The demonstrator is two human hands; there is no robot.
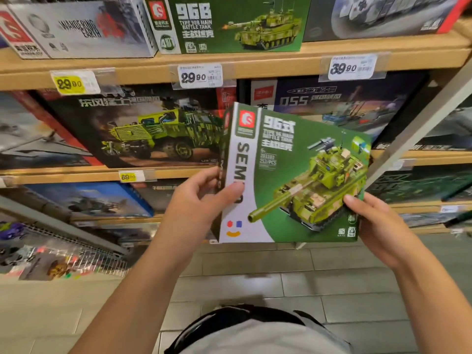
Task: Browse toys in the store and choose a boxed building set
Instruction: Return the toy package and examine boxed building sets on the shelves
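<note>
Box (296, 175) of green tank set sits between both hands, left (201, 198) and right (378, 226) gripping opposite edges.

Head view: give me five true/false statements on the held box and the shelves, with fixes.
1. Both hands hold the green tank box. True: left hand at its white side, right hand at its lower right corner.
2. The held box rests on a shelf. False: it is held in the air before the shelves.
3. The white price tag under the 96B tank box reads 29.90. True.
4. The held box pictures a ship. False: a green tank.
5. The truck box is in the left hand. False: it stands on the shelf.
</note>
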